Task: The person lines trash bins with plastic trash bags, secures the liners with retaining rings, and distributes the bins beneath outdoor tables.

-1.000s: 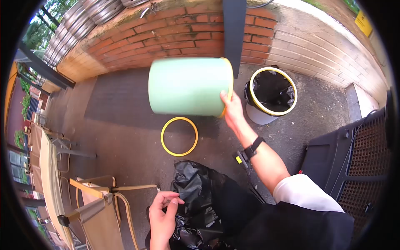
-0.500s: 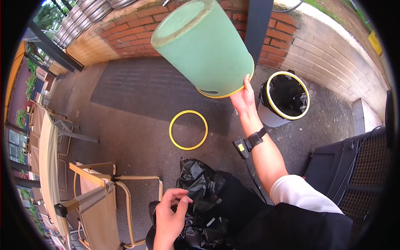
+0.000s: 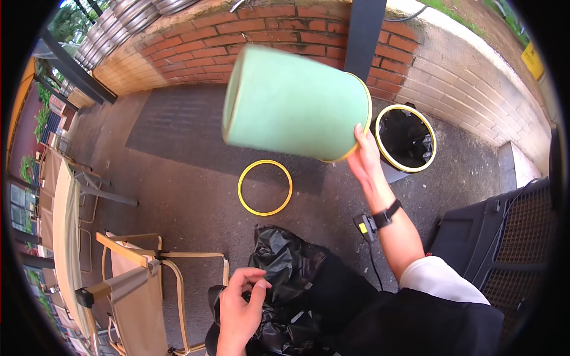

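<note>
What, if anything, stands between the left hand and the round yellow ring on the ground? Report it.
The crumpled black plastic bag: in this view, its upper part lies between the left hand and the ring. Past it, only ground shows.

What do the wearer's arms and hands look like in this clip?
The right hand and left hand are ungloved. The right arm has a short white sleeve and a black strap with a small dark box bearing a yellow patch; a thin dark cable runs from it.
</note>
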Action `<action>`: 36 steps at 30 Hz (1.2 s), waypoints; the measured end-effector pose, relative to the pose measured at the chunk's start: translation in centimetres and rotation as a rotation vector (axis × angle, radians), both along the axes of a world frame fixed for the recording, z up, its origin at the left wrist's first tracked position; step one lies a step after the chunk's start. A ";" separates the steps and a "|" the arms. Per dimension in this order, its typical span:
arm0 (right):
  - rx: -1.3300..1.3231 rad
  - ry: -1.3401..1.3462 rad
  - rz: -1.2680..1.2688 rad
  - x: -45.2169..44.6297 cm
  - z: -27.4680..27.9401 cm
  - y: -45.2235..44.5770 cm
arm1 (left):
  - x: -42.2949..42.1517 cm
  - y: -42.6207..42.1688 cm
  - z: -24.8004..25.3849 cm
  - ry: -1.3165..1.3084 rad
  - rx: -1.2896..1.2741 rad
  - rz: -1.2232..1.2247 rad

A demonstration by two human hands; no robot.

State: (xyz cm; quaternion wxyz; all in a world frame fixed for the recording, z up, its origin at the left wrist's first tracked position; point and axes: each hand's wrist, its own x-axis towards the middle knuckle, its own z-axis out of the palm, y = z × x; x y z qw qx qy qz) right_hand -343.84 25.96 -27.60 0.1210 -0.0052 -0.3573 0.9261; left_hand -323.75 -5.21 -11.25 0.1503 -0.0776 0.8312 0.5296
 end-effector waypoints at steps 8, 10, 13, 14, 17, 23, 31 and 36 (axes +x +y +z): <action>1.552 0.202 0.097 8.9 -1.5 -0.4 | 0.0 -0.2 0.3 -0.014 -0.002 0.011; 1.737 0.365 0.155 9.8 -2.7 -0.7 | -0.1 0.2 0.8 -0.048 -0.031 0.001; 1.970 0.414 0.224 11.0 -5.1 -0.9 | -0.2 0.5 0.7 -0.030 -0.045 0.001; 2.026 0.444 0.304 11.5 -5.7 -0.6 | -0.2 0.6 0.6 -0.018 -0.044 0.002; 2.017 0.419 0.408 12.7 -6.6 -0.2 | -0.2 0.6 0.3 -0.032 -0.075 0.003; 1.839 0.394 0.186 12.2 -0.1 0.7 | -0.2 1.1 0.6 -0.030 -0.076 0.012; 1.889 0.098 -0.500 13.3 3.3 8.6 | -0.3 0.9 0.2 0.006 0.054 0.014; 2.252 -0.187 -0.434 9.8 -3.7 16.4 | -0.2 0.9 0.2 0.033 -0.016 -0.068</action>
